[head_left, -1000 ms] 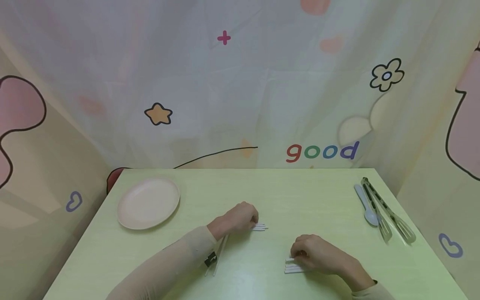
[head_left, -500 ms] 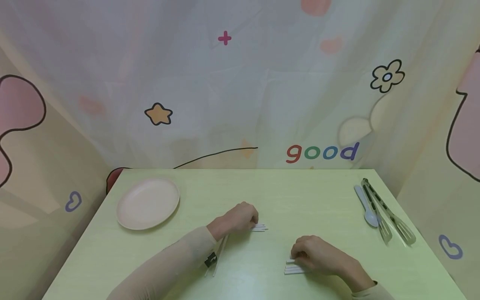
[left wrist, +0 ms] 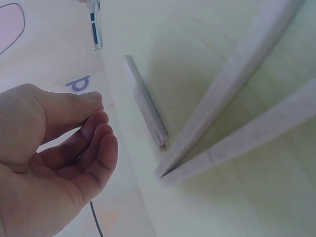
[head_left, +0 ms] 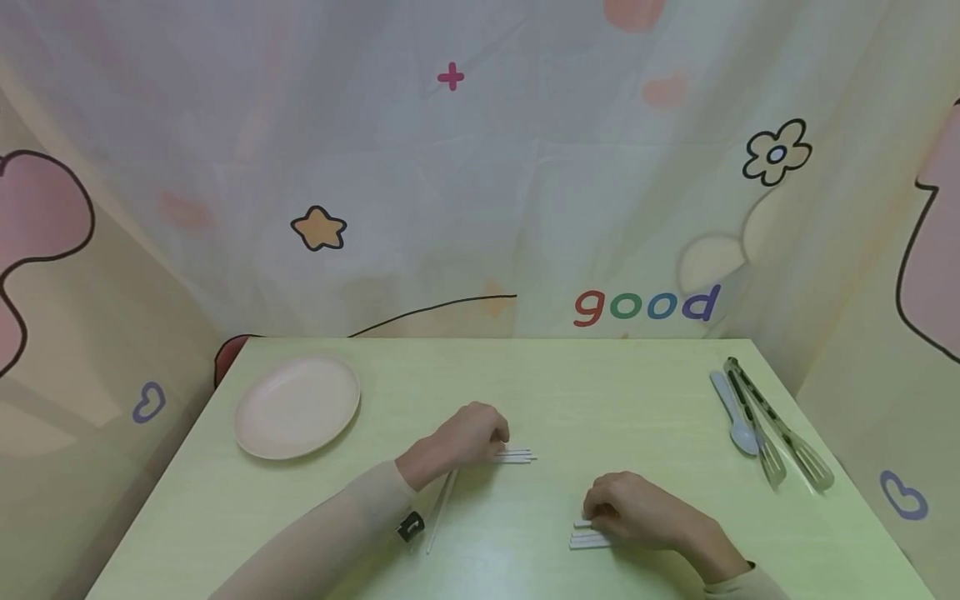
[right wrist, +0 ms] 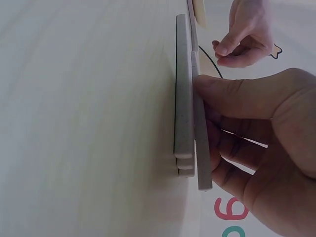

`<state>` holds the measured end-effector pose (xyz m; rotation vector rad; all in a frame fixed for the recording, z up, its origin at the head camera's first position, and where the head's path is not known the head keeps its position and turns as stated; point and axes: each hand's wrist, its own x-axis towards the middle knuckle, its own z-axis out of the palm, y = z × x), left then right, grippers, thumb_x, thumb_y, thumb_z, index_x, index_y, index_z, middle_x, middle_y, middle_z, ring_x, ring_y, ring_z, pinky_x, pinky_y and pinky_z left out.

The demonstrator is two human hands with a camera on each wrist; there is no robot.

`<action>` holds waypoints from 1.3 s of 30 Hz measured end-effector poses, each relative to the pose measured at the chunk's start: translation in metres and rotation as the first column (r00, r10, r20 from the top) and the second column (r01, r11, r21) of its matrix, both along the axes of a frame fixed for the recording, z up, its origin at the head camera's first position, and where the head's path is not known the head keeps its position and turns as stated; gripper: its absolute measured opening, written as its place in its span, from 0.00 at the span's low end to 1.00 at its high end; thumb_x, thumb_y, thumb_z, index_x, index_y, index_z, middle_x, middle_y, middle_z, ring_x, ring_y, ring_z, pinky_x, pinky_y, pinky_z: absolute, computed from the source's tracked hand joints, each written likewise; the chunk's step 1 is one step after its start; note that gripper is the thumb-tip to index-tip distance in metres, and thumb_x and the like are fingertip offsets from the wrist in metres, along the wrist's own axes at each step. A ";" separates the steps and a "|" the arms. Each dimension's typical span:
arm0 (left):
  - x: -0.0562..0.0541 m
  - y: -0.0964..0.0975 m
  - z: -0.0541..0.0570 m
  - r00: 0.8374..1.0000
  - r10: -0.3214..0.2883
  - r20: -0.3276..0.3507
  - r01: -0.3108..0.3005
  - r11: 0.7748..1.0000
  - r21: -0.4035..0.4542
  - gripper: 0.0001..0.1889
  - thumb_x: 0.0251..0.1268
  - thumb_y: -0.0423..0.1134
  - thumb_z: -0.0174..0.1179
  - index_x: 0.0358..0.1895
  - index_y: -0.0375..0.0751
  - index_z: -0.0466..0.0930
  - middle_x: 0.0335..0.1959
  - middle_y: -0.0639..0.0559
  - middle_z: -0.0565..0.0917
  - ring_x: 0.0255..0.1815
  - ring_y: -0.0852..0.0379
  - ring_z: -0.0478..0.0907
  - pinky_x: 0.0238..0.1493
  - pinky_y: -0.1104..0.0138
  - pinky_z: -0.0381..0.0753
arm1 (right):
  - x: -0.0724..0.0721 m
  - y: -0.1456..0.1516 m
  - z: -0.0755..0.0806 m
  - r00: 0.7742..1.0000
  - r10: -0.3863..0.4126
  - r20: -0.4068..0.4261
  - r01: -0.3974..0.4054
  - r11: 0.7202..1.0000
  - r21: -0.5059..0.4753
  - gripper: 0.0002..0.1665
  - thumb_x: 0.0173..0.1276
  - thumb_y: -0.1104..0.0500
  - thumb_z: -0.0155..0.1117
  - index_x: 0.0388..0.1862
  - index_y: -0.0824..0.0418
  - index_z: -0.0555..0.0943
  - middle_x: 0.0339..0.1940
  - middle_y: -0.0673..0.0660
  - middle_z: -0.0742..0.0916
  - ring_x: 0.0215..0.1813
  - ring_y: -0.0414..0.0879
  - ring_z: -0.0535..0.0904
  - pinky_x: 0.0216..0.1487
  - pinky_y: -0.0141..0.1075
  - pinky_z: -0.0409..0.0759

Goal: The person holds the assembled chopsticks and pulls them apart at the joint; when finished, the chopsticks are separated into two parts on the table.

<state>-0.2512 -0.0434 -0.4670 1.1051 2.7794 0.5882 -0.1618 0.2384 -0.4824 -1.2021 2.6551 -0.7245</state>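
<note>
My left hand [head_left: 467, 435] hovers by a small row of pale chopsticks [head_left: 516, 457] at mid-table. In the left wrist view its fingers are curled, the thumb meets the fingertips, and nothing shows between them. Two more chopsticks [left wrist: 222, 89] lie in a narrow V under the left forearm, partly hidden by the sleeve in the head view. My right hand [head_left: 648, 510] pinches one chopstick [right wrist: 202, 143] between thumb and fingers. Beside that one lie several other chopsticks [right wrist: 183, 98], side by side; their far parts are covered by the hand in the head view.
A round pale plate [head_left: 297, 407] lies at the table's back left. Toward the right edge rest a light blue spoon [head_left: 733, 417] and metal tongs [head_left: 780, 429] with dark handles. A printed curtain [head_left: 480, 183] hangs behind the table [head_left: 615, 392].
The left hand has drawn slightly left from the row of chopsticks, so more of their length shows. My right hand and its chopstick have stayed almost still.
</note>
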 end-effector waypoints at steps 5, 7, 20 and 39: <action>0.009 -0.013 0.002 0.999 0.037 -0.012 -0.036 0.998 0.059 0.05 0.60 0.30 0.64 0.37 0.36 0.88 0.34 0.49 0.88 0.36 0.58 0.82 0.37 0.71 0.79 | 0.000 0.000 0.000 1.000 0.005 0.012 -0.005 1.000 0.000 0.11 0.61 0.69 0.64 0.31 0.53 0.85 0.32 0.41 0.84 0.36 0.29 0.77 0.37 0.29 0.79; 0.013 -0.020 0.002 0.998 0.061 0.001 -0.061 0.996 0.067 0.05 0.60 0.31 0.64 0.38 0.36 0.87 0.33 0.49 0.87 0.35 0.58 0.81 0.35 0.71 0.78 | 0.000 0.001 0.000 1.000 0.002 0.022 -0.002 1.000 -0.001 0.11 0.61 0.69 0.64 0.31 0.53 0.85 0.32 0.41 0.85 0.36 0.30 0.77 0.37 0.29 0.79; 0.048 -0.060 -0.002 0.960 0.280 -0.006 -0.278 0.954 0.110 0.05 0.57 0.32 0.65 0.36 0.35 0.85 0.26 0.53 0.82 0.27 0.60 0.75 0.27 0.68 0.74 | 0.000 0.002 -0.002 0.999 -0.004 0.052 0.004 1.000 0.006 0.09 0.62 0.67 0.65 0.32 0.53 0.85 0.32 0.41 0.84 0.36 0.30 0.77 0.38 0.29 0.80; 0.080 -0.085 -0.022 0.921 0.341 0.189 -0.364 0.926 0.100 0.04 0.54 0.32 0.69 0.26 0.39 0.83 0.20 0.57 0.79 0.20 0.63 0.71 0.22 0.71 0.72 | -0.002 0.002 0.001 0.995 0.003 0.102 -0.004 1.000 0.008 0.08 0.62 0.66 0.66 0.31 0.52 0.85 0.31 0.39 0.83 0.34 0.28 0.75 0.36 0.28 0.78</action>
